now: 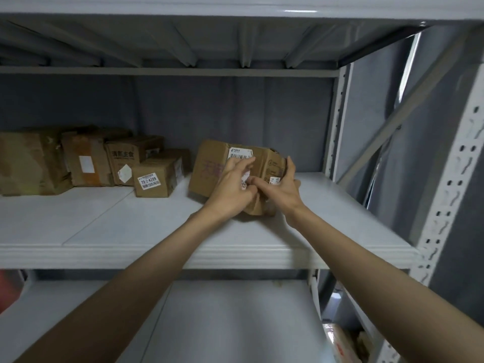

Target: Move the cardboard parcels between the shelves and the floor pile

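A worn cardboard parcel (209, 169) with white labels stands tilted on the middle shelf (131, 221), right of centre. My left hand (231, 187) lies against its front face, fingers spread over the label. My right hand (284, 188) holds the parcel's right end, its fingers up the side and its thumb across the front. The parcel's lower right corner is hidden behind both hands.
Several more cardboard parcels crowd the shelf's back left, the nearest a small box (154, 182) labelled 78-2-4209. Grey uprights (450, 195) and a diagonal brace close the right side. A lower shelf (222, 323) lies beneath, with parcels (343, 344) at the bottom right.
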